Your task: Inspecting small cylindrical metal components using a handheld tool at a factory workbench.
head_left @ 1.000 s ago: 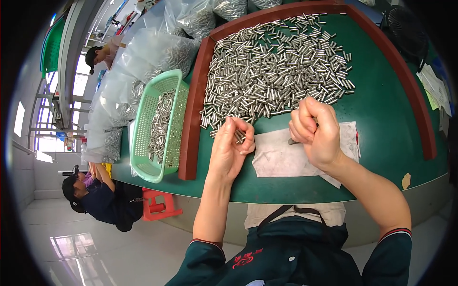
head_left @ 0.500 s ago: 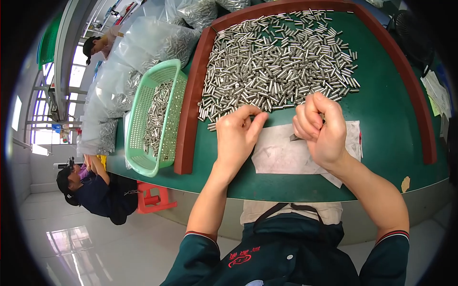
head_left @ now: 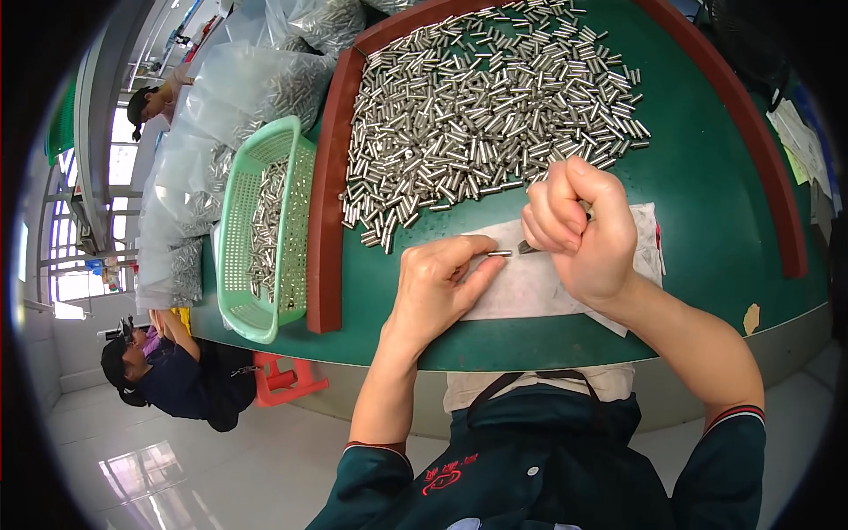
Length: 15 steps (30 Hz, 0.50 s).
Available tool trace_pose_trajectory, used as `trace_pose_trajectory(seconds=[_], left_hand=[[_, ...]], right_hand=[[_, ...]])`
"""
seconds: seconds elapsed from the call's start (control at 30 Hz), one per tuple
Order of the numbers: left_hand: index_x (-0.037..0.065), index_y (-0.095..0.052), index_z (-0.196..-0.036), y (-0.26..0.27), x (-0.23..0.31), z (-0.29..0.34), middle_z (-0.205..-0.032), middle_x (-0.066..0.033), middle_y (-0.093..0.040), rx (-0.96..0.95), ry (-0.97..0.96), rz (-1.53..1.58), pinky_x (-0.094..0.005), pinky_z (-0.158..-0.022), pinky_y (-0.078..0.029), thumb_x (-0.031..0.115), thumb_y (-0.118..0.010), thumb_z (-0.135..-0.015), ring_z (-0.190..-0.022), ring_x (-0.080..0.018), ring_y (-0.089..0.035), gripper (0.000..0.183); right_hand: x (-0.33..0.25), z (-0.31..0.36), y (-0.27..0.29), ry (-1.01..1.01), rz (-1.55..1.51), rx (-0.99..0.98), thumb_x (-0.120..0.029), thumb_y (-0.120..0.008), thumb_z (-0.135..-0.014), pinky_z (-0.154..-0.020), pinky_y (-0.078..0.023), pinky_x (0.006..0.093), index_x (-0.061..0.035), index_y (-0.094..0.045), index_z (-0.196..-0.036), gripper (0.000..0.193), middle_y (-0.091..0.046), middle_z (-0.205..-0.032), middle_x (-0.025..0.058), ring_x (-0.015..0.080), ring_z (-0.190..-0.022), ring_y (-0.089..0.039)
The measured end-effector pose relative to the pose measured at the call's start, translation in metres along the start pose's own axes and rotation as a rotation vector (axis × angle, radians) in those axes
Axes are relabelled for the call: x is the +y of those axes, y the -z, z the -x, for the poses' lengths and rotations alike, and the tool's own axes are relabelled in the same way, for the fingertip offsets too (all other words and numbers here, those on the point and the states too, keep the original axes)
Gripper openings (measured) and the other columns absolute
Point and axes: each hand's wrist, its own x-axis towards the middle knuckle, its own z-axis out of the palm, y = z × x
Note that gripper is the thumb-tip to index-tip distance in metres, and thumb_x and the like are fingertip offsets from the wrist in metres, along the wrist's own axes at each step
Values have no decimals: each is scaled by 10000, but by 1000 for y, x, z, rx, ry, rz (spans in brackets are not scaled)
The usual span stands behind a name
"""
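Note:
Between the thumb and forefinger of my left hand [head_left: 435, 281] a small shiny metal pin [head_left: 499, 253] is pinched, its end pointing right. My right hand [head_left: 583, 228] is closed in a fist around a small tool; only its dark grey tip [head_left: 527, 248] shows, close to the pin's end, and the rest is hidden by the fingers. Below both hands lies a stained white cloth [head_left: 521, 296] on the green tabletop. Just beyond them spreads a large heap of similar metal pins [head_left: 477, 115].
A reddish-brown raised border [head_left: 329, 194] frames the heap. Left of it stands a light green perforated basket [head_left: 234, 265] holding more pins. Clear plastic bags [head_left: 256, 88] filled with metal pieces line the far left. A person sits by a red stool [head_left: 291, 382]; another person [head_left: 159, 102] is farther back.
My left hand has drawn back from the heap's edge toward the cloth, and a pin now shows in its fingers. My right hand stays closed over the cloth. The whole view has shifted slightly.

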Motion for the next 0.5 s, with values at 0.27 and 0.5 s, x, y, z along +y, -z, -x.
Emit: trace_pose_trajectory(seconds=[0.27,0.5], left_hand=[[20,-610,-703,-9,-4,1,-553,-81,-544,55,-72,77,-285,-422,-391,43,-673,-664,-451,-187,-514,78],[17,-613,-691,-10,-3,1,-563,-90,-558,67,-37,107,-277,-430,-405,45,-678,-662,-459,-192,-531,77]], right_hand=[[4,4,-2,57,28,-28,-251,-273,-888,-397,-184,238,-120,-263,-514,396,-259,-416,-26,76,-388,-166],[6,5,-3,52,33,-20,-237,-279,-887,-399,-185,239,-115,-266,-512,395,-256,-418,-24,76,-392,-169]])
